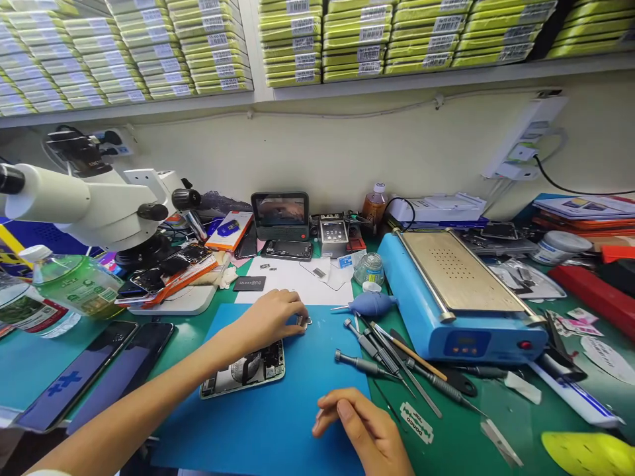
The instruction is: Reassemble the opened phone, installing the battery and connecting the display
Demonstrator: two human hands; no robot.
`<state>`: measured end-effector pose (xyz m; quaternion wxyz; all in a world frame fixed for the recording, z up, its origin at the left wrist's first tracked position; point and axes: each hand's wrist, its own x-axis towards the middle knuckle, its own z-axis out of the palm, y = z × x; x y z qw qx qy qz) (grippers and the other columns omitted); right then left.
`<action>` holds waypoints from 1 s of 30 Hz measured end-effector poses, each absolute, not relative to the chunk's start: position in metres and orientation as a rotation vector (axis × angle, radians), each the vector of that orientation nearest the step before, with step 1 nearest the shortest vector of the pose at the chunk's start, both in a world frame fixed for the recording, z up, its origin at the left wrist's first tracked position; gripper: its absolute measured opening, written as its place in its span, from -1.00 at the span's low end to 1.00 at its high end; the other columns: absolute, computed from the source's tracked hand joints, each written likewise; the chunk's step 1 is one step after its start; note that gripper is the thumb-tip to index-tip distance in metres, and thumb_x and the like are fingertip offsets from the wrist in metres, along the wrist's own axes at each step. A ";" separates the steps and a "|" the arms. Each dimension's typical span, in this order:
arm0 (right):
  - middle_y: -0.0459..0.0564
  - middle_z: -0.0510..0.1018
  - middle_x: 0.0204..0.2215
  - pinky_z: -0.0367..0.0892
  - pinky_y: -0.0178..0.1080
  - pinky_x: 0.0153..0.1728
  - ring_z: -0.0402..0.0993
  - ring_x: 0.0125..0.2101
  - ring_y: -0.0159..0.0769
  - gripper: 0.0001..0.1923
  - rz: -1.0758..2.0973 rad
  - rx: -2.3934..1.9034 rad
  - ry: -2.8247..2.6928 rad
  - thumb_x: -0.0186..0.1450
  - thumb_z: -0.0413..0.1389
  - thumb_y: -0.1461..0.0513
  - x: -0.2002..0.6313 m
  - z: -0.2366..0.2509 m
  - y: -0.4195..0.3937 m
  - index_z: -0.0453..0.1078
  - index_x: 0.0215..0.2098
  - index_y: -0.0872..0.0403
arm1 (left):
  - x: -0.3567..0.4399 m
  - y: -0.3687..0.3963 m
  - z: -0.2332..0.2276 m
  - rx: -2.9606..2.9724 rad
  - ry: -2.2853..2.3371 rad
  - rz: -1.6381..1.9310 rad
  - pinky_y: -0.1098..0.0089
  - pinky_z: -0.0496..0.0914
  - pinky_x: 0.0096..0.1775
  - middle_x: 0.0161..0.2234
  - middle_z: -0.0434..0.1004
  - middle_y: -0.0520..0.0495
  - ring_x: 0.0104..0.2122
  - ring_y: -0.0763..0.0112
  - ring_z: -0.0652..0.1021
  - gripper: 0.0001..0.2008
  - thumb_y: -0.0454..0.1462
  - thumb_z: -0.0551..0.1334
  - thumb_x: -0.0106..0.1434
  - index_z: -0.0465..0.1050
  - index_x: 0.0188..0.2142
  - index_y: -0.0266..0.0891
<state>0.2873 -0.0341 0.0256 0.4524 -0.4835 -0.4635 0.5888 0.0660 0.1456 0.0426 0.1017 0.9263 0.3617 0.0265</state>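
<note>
My left hand point(270, 317) reaches across the blue mat point(278, 423) and its fingertips press together on a small metal part point(304, 322) at the mat's far edge, just in front of the white sheet point(292, 281). The part is too small for me to tell its shape or which way it points. Just beside my wrist lies the opened phone point(244, 370), insides up, its long axis running left to right with the right end tilted slightly away from me.

My right hand point(364, 430) rests on the near edge of the mat, fingers curled loosely inward, holding nothing that I can see.

As I judge it, the part could slip from so light a pinch and skip off among the screwdrivers point(370, 365) and tweezers point(391, 357) lying just to the right. My forearm also hangs over the open phone, so a careless drop of the wrist could nudge it or brush its exposed insides.

A razor blade point(417, 423) lies near my right hand, an easy nick.
</note>
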 end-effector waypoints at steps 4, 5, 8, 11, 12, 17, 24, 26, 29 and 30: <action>0.05 0.70 -0.34 0.42 -0.25 -0.03 0.64 -0.21 -0.14 -0.37 1.459 -1.184 -1.161 0.48 0.07 -0.32 0.288 0.025 -0.034 0.64 -0.13 0.00 | 0.071 0.140 0.043 2.738 1.001 0.105 0.07 0.60 0.06 0.05 0.63 -0.14 -0.01 0.21 0.65 -0.72 -0.11 0.34 0.51 0.56 0.09 -0.22; 0.05 0.70 -0.34 0.42 -0.25 -0.03 0.64 -0.21 -0.14 -0.37 1.459 -1.183 -1.164 0.48 0.07 -0.32 0.289 0.025 -0.034 0.64 -0.13 -0.01 | 0.071 0.139 0.043 2.737 0.988 0.114 0.06 0.59 0.06 0.05 0.63 -0.14 -0.01 0.21 0.65 -0.72 -0.11 0.34 0.51 0.56 0.09 -0.22; 0.04 0.70 -0.33 0.42 -0.26 -0.03 0.64 -0.20 -0.15 -0.36 1.463 -1.181 -1.168 0.47 0.07 -0.33 0.289 0.025 -0.034 0.64 -0.13 -0.01 | 0.070 0.136 0.046 2.727 0.955 0.143 0.05 0.58 0.08 0.08 0.62 -0.14 0.01 0.20 0.64 -0.72 -0.12 0.34 0.51 0.56 0.10 -0.21; 0.05 0.70 -0.33 0.43 -0.26 -0.03 0.64 -0.20 -0.15 -0.37 1.470 -1.179 -1.161 0.48 0.08 -0.32 0.290 0.023 -0.033 0.64 -0.13 -0.01 | 0.067 0.136 0.051 2.713 0.922 0.173 0.02 0.57 0.12 0.13 0.60 -0.16 0.06 0.17 0.63 -0.73 -0.13 0.34 0.51 0.56 0.10 -0.20; 0.05 0.70 -0.33 0.43 -0.25 -0.03 0.64 -0.20 -0.14 -0.38 1.473 -1.178 -1.157 0.48 0.08 -0.32 0.290 0.022 -0.033 0.64 -0.13 -0.01 | 0.066 0.137 0.053 2.706 0.915 0.181 0.02 0.56 0.13 0.13 0.60 -0.16 0.07 0.17 0.62 -0.74 -0.14 0.34 0.51 0.56 0.10 -0.20; 0.06 0.70 -0.32 0.43 -0.22 -0.03 0.64 -0.20 -0.13 -0.37 1.491 -1.170 -1.141 0.47 0.09 -0.33 0.290 0.017 -0.033 0.64 -0.12 -0.01 | 0.068 0.146 0.054 2.650 0.932 0.215 0.03 0.57 0.13 0.10 0.62 -0.15 0.05 0.19 0.64 -0.77 -0.15 0.32 0.53 0.57 0.06 -0.21; 0.05 0.70 -0.31 0.43 -0.23 -0.02 0.64 -0.19 -0.14 -0.40 1.496 -1.169 -1.139 0.50 0.09 -0.30 0.290 0.017 -0.034 0.64 -0.12 -0.01 | 0.074 0.151 0.053 2.503 0.961 0.266 0.04 0.57 0.11 0.08 0.63 -0.15 0.04 0.20 0.64 -0.75 -0.12 0.32 0.53 0.57 0.06 -0.21; 0.04 0.70 -0.31 0.43 -0.25 -0.02 0.64 -0.19 -0.16 -0.40 1.493 -1.166 -1.138 0.50 0.09 -0.30 0.290 0.018 -0.034 0.64 -0.11 -0.01 | 0.074 0.152 0.054 2.434 0.973 0.290 0.03 0.57 0.12 0.09 0.63 -0.15 0.04 0.19 0.64 -0.74 -0.11 0.32 0.53 0.57 0.07 -0.21; 0.03 0.70 -0.32 0.43 -0.27 -0.01 0.64 -0.19 -0.18 -0.42 1.488 -1.161 -1.139 0.50 0.09 -0.29 0.290 0.018 -0.034 0.64 -0.12 -0.02 | 0.071 0.155 0.055 2.304 0.989 0.329 0.04 0.57 0.12 0.09 0.63 -0.16 0.04 0.19 0.64 -0.72 -0.10 0.31 0.53 0.57 0.08 -0.21; 0.03 0.70 -0.32 0.43 -0.27 -0.01 0.64 -0.18 -0.18 -0.42 1.487 -1.160 -1.140 0.50 0.09 -0.29 0.290 0.018 -0.034 0.64 -0.12 -0.02 | 0.070 0.157 0.055 2.255 0.994 0.340 0.04 0.58 0.11 0.09 0.63 -0.16 0.03 0.19 0.64 -0.72 -0.09 0.31 0.53 0.57 0.08 -0.21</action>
